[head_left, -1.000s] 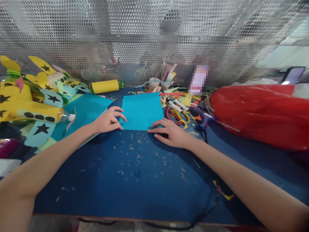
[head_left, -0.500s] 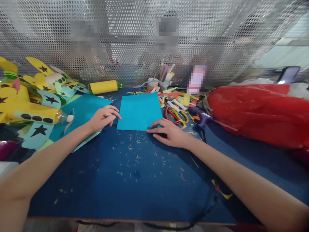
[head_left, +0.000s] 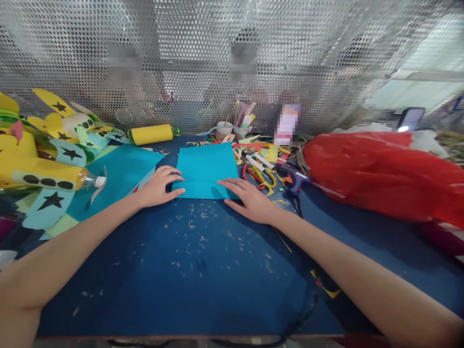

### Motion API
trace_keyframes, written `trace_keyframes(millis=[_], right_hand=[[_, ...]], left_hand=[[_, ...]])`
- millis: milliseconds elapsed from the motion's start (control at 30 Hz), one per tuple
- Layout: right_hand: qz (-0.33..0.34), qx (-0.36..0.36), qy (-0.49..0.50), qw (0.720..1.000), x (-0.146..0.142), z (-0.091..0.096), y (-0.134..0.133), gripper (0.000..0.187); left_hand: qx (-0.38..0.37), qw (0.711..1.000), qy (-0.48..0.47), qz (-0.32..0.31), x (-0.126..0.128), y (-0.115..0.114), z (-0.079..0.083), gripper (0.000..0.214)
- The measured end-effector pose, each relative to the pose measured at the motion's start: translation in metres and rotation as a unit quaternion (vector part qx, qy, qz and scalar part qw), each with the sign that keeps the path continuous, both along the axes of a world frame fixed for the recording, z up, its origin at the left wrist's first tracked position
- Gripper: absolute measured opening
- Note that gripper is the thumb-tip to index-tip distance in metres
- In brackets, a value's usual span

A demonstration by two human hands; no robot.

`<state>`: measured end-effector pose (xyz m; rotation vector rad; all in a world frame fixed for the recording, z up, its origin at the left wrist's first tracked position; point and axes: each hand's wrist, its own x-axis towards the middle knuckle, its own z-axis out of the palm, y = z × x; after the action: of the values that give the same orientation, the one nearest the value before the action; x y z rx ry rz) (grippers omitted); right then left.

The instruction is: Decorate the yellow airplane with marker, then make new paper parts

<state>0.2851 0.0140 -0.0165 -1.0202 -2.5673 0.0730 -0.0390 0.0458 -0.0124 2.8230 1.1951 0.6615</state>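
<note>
Sheet: a teal paper sheet [head_left: 205,166] lies flat on the blue table [head_left: 203,270], at mid-width and toward the far edge. A crease runs across it close to its near edge.
Left hand: the left hand [head_left: 157,186] is unclenched. Its fingers rest on the sheet's near left corner and the thumb lies along the near edge. It grasps nothing.
Right hand: the right hand [head_left: 250,200] is spread flat, palm down. Its fingertips press the sheet's near right corner and the palm rests on the table.
Left of the sheet: a second teal sheet [head_left: 119,171] lies partly under the left wrist. Beyond it, by the table's left edge, are yellow bottle planes [head_left: 39,164] with black stars and dots.
Far edge: a yellow roll [head_left: 150,134] and a cup of sticks [head_left: 226,128] stand against a perforated metal screen [head_left: 217,58].
Right of the sheet: paper offcuts, red-handled scissors [head_left: 253,175] and a glue gun [head_left: 292,176], then a red plastic bag [head_left: 380,174] toward the right edge.
Writing: the label on a small bottle [head_left: 286,124] at the far edge is blurred and cannot be read.
</note>
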Motion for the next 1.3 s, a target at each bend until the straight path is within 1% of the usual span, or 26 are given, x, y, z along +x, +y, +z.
trace_keyframes(millis=[133, 233, 367, 467, 733, 1033, 1300], right_hand=[[-0.035, -0.003, 0.007, 0.999, 0.0004, -0.0027, 0.0007, 0.056], [-0.044, -0.005, 0.019, 0.999, 0.0004, -0.0036, 0.0005, 0.058], [-0.036, -0.011, 0.030, 0.999, 0.0001, -0.0023, 0.0000, 0.057], [-0.026, -0.014, 0.029, 0.999, -0.0001, -0.0002, -0.0007, 0.053], [-0.036, -0.020, 0.014, 0.999, -0.0008, 0.0013, -0.0010, 0.051], [-0.027, -0.009, 0.018, 0.999, -0.0016, 0.0020, -0.0015, 0.049], [0.005, -0.017, 0.011, 1.000, 0.0001, 0.0044, -0.0006, 0.048]], left_hand=[[-0.005, 1.000, -0.010, -0.010, 0.0005, -0.0003, 0.0024, 0.042], [-0.012, 1.000, -0.018, -0.013, 0.0007, -0.0009, 0.0031, 0.043], [-0.024, 0.999, -0.021, -0.015, 0.0009, -0.0029, 0.0042, 0.044], [-0.032, 0.999, -0.014, -0.014, 0.0019, -0.0051, 0.0056, 0.049], [-0.055, 0.998, 0.022, 0.000, 0.0044, -0.0065, 0.0066, 0.057], [-0.057, 0.998, 0.021, -0.003, 0.0050, -0.0068, 0.0051, 0.052], [-0.068, 0.997, 0.037, -0.011, 0.0026, -0.0081, 0.0068, 0.050]])
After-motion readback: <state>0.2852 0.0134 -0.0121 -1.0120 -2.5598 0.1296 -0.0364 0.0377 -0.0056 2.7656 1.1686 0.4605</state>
